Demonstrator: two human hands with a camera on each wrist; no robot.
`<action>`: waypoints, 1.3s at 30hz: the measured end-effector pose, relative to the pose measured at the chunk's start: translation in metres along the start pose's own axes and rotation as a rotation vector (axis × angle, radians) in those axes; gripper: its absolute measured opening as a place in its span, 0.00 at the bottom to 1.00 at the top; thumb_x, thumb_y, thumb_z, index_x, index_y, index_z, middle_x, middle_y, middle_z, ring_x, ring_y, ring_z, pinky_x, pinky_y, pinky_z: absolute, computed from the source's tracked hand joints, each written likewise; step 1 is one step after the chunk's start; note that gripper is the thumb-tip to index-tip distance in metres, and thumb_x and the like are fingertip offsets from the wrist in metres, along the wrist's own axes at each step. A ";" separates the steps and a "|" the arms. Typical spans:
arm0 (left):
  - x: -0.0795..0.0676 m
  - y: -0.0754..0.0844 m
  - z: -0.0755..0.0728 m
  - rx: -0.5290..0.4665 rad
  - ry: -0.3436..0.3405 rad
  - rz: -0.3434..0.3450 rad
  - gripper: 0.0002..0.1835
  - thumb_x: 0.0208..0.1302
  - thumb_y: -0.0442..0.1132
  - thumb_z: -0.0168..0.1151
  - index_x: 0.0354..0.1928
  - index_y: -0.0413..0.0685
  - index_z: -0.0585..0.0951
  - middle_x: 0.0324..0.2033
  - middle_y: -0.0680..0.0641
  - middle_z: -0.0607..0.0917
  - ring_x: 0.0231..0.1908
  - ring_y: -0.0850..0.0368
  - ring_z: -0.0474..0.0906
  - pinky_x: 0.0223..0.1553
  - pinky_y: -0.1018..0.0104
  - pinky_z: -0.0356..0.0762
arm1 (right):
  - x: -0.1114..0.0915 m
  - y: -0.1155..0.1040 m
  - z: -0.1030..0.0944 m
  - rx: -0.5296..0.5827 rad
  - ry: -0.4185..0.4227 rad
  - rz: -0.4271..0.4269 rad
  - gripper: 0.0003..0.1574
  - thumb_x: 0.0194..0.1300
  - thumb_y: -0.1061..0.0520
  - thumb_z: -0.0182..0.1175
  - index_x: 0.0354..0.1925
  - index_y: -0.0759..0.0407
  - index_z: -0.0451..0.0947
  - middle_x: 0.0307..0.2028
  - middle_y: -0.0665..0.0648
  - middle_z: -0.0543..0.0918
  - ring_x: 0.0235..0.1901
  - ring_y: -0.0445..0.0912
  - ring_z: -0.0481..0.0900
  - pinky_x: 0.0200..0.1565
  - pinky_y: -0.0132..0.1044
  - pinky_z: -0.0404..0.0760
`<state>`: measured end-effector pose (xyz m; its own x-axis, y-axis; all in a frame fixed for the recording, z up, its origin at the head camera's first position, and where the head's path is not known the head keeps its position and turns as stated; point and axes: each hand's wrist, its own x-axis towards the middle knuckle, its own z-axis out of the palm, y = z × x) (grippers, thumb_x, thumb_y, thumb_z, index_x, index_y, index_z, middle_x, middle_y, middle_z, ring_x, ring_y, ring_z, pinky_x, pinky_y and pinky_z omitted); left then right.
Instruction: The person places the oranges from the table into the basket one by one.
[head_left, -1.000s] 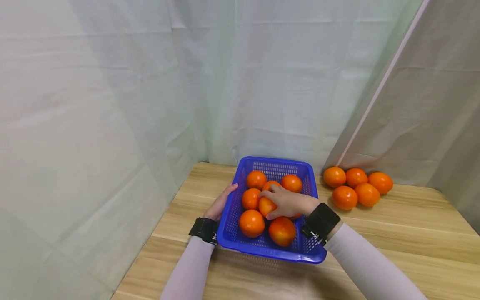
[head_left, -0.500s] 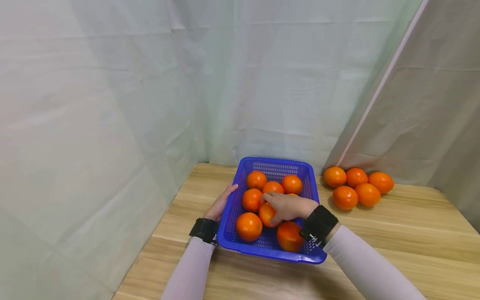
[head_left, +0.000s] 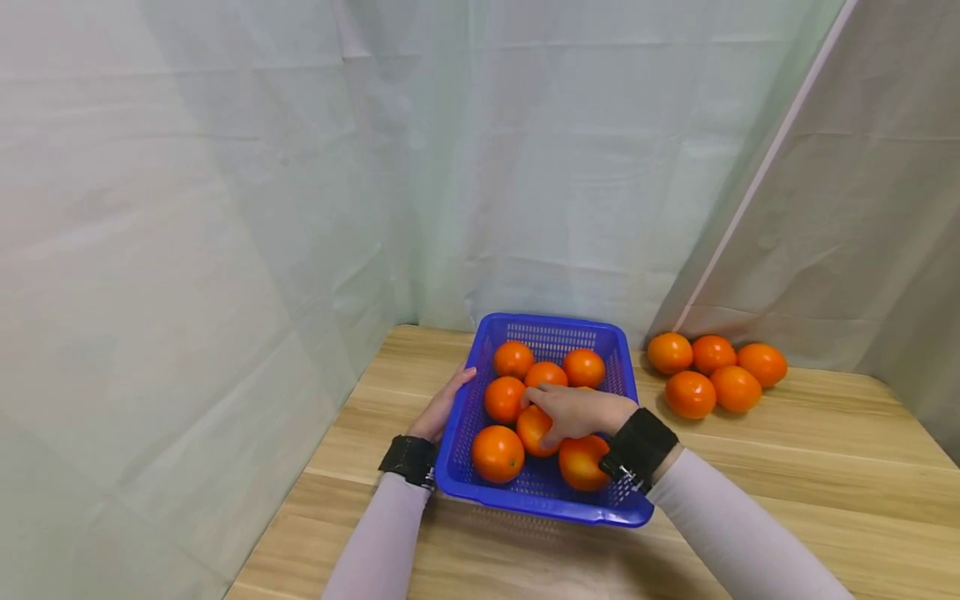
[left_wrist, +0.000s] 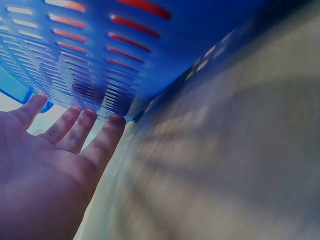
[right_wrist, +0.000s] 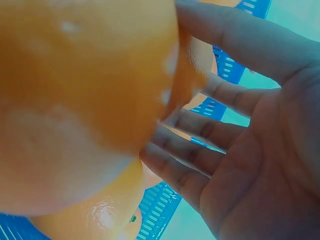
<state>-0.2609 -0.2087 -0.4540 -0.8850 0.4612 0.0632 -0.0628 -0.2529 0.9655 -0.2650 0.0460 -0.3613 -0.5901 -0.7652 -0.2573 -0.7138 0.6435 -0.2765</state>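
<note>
A blue plastic basket (head_left: 536, 502) with slotted walls holds several glossy oranges. My right hand (head_left: 573, 410) reaches in over its right side and grips an orange (head_left: 534, 432) in the middle, thumb on the near side and fingers on the far side. In the right wrist view another orange (right_wrist: 75, 100) looms large before the palm, partly covering the held one. My left hand (head_left: 442, 410) is at the basket's left side; in the left wrist view its fingers (left_wrist: 102, 142) are extended, fingertips right at the slotted wall.
Several more oranges (head_left: 691, 395) lie together on the wooden table (head_left: 810, 467) right of the basket, near the back edge. White curtains (head_left: 555, 167) hang behind and to the left. In the basket, a front-left orange (head_left: 498, 454) and a front-right orange (head_left: 584, 463) flank the held one.
My right hand has drawn slightly nearer with the middle orange. The front-left orange shifted a little left; the front-right one rolled right. My left hand and the basket stay put.
</note>
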 end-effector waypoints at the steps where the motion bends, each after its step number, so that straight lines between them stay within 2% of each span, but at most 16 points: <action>1: 0.000 0.000 0.000 0.000 -0.002 0.000 0.31 0.77 0.56 0.32 0.75 0.70 0.36 0.75 0.44 0.42 0.69 0.41 0.52 0.64 0.40 0.58 | 0.000 0.000 0.000 0.003 -0.002 -0.003 0.35 0.57 0.47 0.68 0.59 0.48 0.66 0.54 0.53 0.71 0.46 0.45 0.73 0.53 0.44 0.77; 10: 0.000 0.000 0.000 -0.010 -0.018 -0.001 0.30 0.77 0.55 0.31 0.75 0.70 0.35 0.76 0.45 0.40 0.70 0.41 0.51 0.66 0.40 0.56 | 0.000 0.000 -0.002 0.027 -0.025 -0.009 0.33 0.59 0.48 0.67 0.59 0.48 0.66 0.52 0.51 0.71 0.45 0.44 0.72 0.56 0.44 0.75; 17: 0.000 0.000 0.000 -0.016 -0.018 -0.001 0.30 0.77 0.56 0.31 0.75 0.71 0.36 0.75 0.43 0.42 0.69 0.38 0.53 0.62 0.35 0.59 | -0.001 0.002 -0.003 0.020 -0.032 -0.016 0.30 0.60 0.48 0.67 0.57 0.49 0.67 0.47 0.50 0.72 0.43 0.44 0.72 0.54 0.41 0.75; 22: 0.000 -0.001 -0.001 -0.022 -0.032 0.009 0.30 0.77 0.55 0.30 0.75 0.70 0.35 0.75 0.43 0.41 0.69 0.39 0.53 0.63 0.36 0.58 | -0.001 0.003 -0.004 0.021 -0.027 -0.034 0.29 0.60 0.49 0.67 0.56 0.49 0.67 0.47 0.49 0.72 0.44 0.43 0.71 0.56 0.40 0.73; 25: 0.000 -0.001 -0.001 -0.024 -0.035 0.016 0.30 0.77 0.55 0.30 0.75 0.70 0.35 0.75 0.43 0.41 0.69 0.39 0.52 0.64 0.36 0.56 | -0.003 0.003 -0.005 0.044 -0.025 -0.057 0.29 0.60 0.50 0.66 0.57 0.51 0.68 0.48 0.50 0.73 0.46 0.45 0.72 0.57 0.41 0.72; 32: 0.000 0.000 0.000 -0.009 -0.026 0.018 0.31 0.77 0.55 0.31 0.75 0.69 0.35 0.76 0.43 0.41 0.70 0.39 0.51 0.65 0.37 0.55 | -0.008 0.006 -0.013 0.129 0.002 -0.083 0.30 0.61 0.52 0.65 0.60 0.54 0.68 0.57 0.60 0.73 0.55 0.53 0.72 0.60 0.48 0.70; 39: 0.001 -0.001 0.000 -0.027 -0.026 0.013 0.30 0.77 0.54 0.30 0.75 0.71 0.34 0.76 0.44 0.39 0.70 0.40 0.49 0.65 0.37 0.53 | -0.011 0.011 -0.016 0.150 0.014 -0.078 0.30 0.63 0.51 0.64 0.60 0.56 0.68 0.56 0.57 0.75 0.55 0.51 0.72 0.59 0.48 0.71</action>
<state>-0.2620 -0.2078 -0.4553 -0.8735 0.4797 0.0828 -0.0639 -0.2816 0.9574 -0.2728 0.0613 -0.3465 -0.5409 -0.8126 -0.2170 -0.6939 0.5770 -0.4308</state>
